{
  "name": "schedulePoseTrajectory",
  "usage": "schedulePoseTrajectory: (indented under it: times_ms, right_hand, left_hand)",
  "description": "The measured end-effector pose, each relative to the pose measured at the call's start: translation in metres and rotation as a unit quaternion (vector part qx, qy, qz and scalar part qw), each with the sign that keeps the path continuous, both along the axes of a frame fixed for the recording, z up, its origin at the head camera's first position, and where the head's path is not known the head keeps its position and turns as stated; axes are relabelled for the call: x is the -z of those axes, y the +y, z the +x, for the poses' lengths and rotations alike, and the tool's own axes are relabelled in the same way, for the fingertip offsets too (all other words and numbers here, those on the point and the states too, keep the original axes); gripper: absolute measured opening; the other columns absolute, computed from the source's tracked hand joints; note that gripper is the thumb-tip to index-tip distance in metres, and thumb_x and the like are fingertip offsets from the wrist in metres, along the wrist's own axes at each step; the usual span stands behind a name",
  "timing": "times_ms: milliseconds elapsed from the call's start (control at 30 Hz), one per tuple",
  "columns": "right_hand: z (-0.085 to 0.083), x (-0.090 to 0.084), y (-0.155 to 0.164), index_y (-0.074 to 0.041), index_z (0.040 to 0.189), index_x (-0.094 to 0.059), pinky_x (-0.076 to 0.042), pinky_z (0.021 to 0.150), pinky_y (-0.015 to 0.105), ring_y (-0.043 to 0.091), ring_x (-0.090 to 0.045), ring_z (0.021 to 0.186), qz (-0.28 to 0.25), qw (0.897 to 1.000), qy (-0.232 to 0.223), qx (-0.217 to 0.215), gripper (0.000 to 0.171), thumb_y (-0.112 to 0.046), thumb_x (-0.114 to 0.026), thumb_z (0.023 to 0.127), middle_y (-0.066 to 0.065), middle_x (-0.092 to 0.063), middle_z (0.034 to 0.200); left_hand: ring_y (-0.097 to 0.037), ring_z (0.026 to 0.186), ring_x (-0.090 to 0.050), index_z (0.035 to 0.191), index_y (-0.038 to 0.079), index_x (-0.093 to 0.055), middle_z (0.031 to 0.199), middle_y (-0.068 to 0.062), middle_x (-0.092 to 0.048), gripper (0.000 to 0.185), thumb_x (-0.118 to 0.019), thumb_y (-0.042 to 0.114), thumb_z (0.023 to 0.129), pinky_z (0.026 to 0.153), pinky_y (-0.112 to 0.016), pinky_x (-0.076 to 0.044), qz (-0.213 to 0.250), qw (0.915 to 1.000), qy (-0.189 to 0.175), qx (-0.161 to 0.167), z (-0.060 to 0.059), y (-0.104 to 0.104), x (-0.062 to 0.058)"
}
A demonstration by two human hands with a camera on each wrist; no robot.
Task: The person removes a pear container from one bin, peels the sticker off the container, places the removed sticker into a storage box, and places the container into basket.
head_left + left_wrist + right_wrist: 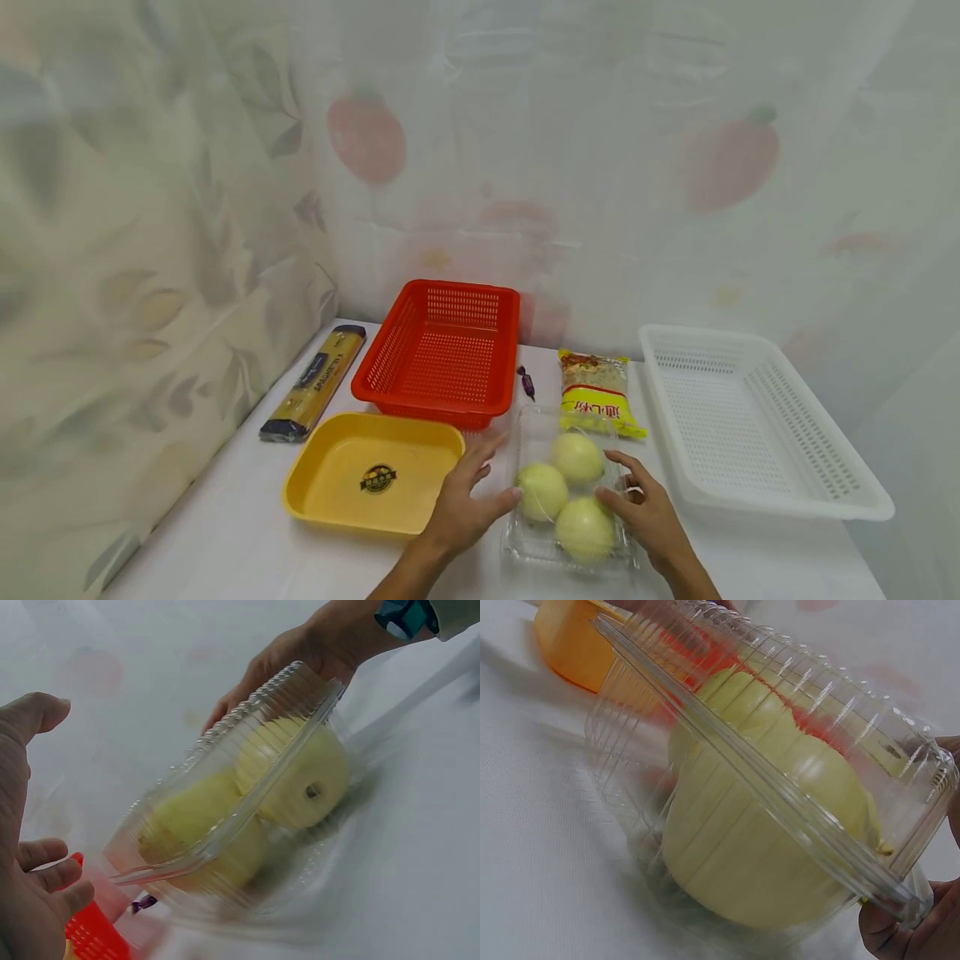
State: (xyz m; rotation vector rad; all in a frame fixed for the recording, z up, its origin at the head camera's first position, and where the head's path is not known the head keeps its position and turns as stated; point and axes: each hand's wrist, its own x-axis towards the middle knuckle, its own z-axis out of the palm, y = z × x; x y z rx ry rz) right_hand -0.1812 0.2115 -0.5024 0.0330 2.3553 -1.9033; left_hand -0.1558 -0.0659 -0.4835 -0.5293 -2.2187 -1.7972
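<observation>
A clear plastic clamshell box with three round, pale yellow-green fruits inside is in front of me in the head view. Its lid looks closed in both wrist views. My right hand grips the box's right side; in the right wrist view its thumb and fingertips pinch the rim. To the left of the box, my left hand has its thumb and fingers spread, holding nothing. In the left wrist view, a gap shows between the left hand and the box.
A yellow tray and a red basket stand on the left, with a spaghetti pack beside them. Behind the box lie a purple-wrapped candy and a yellow bag of pasta. A white basket occupies the right.
</observation>
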Motion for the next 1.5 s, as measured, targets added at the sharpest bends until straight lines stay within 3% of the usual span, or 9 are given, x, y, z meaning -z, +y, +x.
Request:
schedulePoseTrajectory:
  times_ms: [367,667,900,1167,1500]
  right_hand:
    - [-0.001,0.001,-0.001,-0.017,0.137,-0.053,-0.040,0.049,0.025,0.016,-0.043,0.066,0.000,1.000,0.004,0.002,0.057,-0.015,-0.076,0.084,0.016,-0.039,0.101]
    - [-0.001,0.000,-0.002,-0.017,0.136,-0.053,-0.040,0.048,0.025,0.016,-0.043,0.065,-0.006,1.000,0.006,0.001,0.057,-0.016,-0.076,0.084,0.016,-0.040,0.101]
    - [-0.001,0.002,-0.002,-0.018,0.136,-0.054,-0.040,0.048,0.025,0.016,-0.043,0.065,-0.010,1.000,0.002,0.003,0.057,-0.017,-0.076,0.084,0.016,-0.041,0.100]
    - [0.000,0.003,-0.001,-0.018,0.136,-0.054,-0.040,0.048,0.026,0.016,-0.043,0.065,-0.014,1.000,0.008,0.003,0.056,-0.016,-0.076,0.084,0.016,-0.042,0.098]
    - [0.000,0.003,-0.002,-0.017,0.136,-0.054,-0.039,0.047,0.025,0.015,-0.042,0.063,-0.012,1.000,0.012,0.003,0.056,-0.015,-0.076,0.084,0.015,-0.041,0.098]
  left_hand:
    - [-0.040,0.124,-0.044,0.139,0.006,-0.050,0.137,-0.012,-0.047,0.062,-0.073,0.024,0.085,0.096,-0.056,-0.040,0.002,0.9979,-0.064,0.011,-0.007,0.013,0.015]
    - [-0.040,0.120,-0.046,0.142,0.015,-0.049,0.140,-0.012,-0.045,0.063,-0.072,0.029,0.085,0.095,-0.055,-0.042,-0.010,0.9924,-0.122,0.014,-0.014,0.017,0.019]
    - [-0.040,0.112,-0.054,0.140,0.023,-0.053,0.137,-0.013,-0.048,0.062,-0.074,0.032,0.082,0.086,-0.053,-0.048,-0.034,0.9886,-0.147,0.002,-0.017,0.019,0.020]
    - [-0.029,0.099,-0.058,0.139,0.023,-0.054,0.130,-0.018,-0.053,0.064,-0.077,0.029,0.079,0.079,-0.045,-0.050,-0.065,0.9881,-0.139,-0.012,-0.021,0.021,0.020]
    - [-0.022,0.083,-0.051,0.133,0.020,-0.061,0.106,-0.011,-0.051,0.060,-0.079,0.027,0.077,0.064,-0.036,-0.046,-0.100,0.9823,-0.157,-0.020,-0.024,0.025,0.018]
